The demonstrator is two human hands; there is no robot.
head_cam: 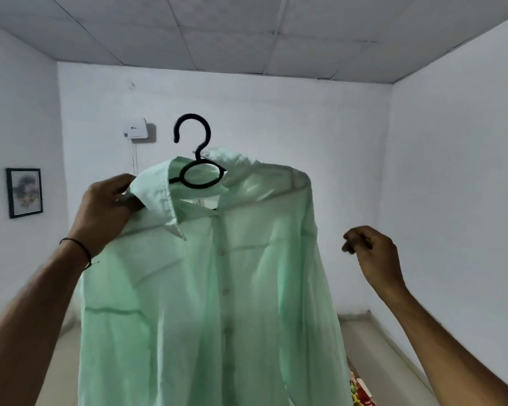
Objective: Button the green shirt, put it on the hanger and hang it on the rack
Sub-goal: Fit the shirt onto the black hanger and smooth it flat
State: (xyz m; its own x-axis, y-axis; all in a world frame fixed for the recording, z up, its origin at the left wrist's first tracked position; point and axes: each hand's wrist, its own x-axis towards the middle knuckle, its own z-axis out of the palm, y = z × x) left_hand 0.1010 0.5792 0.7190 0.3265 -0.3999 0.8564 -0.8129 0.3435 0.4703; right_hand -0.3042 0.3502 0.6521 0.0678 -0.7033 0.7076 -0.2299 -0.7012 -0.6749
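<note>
White walls (276, 118) and a tiled ceiling (247, 33) fill most of the view, with a strip of pale floor (379, 341) low on the right. In front of them the green shirt (206, 288) is held up in the air at the centre, hanging on a black plastic hanger (199, 152). Its front faces the camera, the placket lies closed, and a row of small buttons (225, 291) runs down it. The cloth is thin enough that the hanger's arms show through at the shoulders. The shirt blocks the lower middle of the room.

The left hand (106, 212) grips the shirt at the shoulder beside the collar (159, 194), its fingers curled round cloth. The right hand (373, 259) is raised well apart from the shirt's other sleeve, its fingers curled inward and holding nothing.

A framed picture (25, 192) hangs on the left wall. A white wall box (137, 128) sits on the back wall just left of the hanger's hook. It carries a small logo too small to read.

The hook points up and touches nothing, and the ring below it rests inside the open collar. A dark cord (79, 247) circles the left wrist. A neck label (198, 202) shows inside the collar, its marks illegible. Some colourful items (359, 391) peek out at the lower right edge of the shirt.
</note>
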